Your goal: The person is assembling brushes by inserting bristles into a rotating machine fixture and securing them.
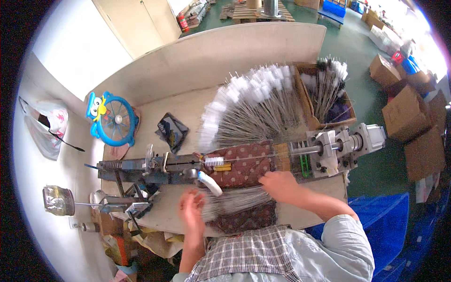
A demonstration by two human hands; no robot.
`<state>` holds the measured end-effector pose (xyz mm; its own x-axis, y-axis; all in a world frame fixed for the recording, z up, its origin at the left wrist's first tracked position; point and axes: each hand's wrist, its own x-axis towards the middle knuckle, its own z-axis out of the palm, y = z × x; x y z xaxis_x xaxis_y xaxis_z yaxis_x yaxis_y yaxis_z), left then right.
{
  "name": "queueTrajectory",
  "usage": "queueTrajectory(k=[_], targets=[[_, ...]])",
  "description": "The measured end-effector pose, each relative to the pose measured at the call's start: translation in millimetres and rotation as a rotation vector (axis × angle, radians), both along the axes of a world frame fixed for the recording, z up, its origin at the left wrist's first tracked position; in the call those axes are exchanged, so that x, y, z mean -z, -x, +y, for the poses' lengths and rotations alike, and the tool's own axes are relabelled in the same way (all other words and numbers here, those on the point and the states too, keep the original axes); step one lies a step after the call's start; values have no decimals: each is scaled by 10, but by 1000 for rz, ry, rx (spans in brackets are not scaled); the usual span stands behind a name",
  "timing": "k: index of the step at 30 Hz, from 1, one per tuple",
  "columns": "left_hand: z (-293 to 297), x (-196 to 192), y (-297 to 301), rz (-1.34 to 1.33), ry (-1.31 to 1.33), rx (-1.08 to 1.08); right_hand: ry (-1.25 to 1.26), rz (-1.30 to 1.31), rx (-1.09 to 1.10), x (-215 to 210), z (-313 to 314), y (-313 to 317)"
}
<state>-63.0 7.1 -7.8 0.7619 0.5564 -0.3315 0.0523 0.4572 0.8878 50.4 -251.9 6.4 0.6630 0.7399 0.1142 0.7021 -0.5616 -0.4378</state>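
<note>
My left hand (191,207) hovers at the near edge of the machine bed, its fingers loosely bent, somewhat blurred and apart, with nothing visible in them. It is close to a curved white handle (210,183) and the left end of a bundle of thin metal wires (237,202). My right hand (281,186) has its fingertips pressed together by the wires' right end and the brown dotted cloth (242,175); what they pinch is too small to make out. Above, a brush with white bristles (214,161) lies in line with the machine, its wire stem running right toward the metal spindle (307,150).
Many finished white brushes (249,101) fan out behind the machine, beside a cardboard box (324,120) holding more. A blue toy-like fan (117,119) and a dark pouch (172,132) stand at the left. A motor (369,137) ends the bed; a blue bin (383,225) is at lower right.
</note>
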Motion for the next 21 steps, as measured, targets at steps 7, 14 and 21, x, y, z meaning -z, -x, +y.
queueTrajectory(k=[7, 14, 21], targets=[[1801, 595, 1141, -49, 102, -637, 176, 19, -6, 71, -93, 28], [2589, 641, 1514, 87, 8, -862, 208, 55, 54, -7, -51, 15], [1341, 526, 849, -36, 181, -763, 276, 250, 118, -124, -79, -9]])
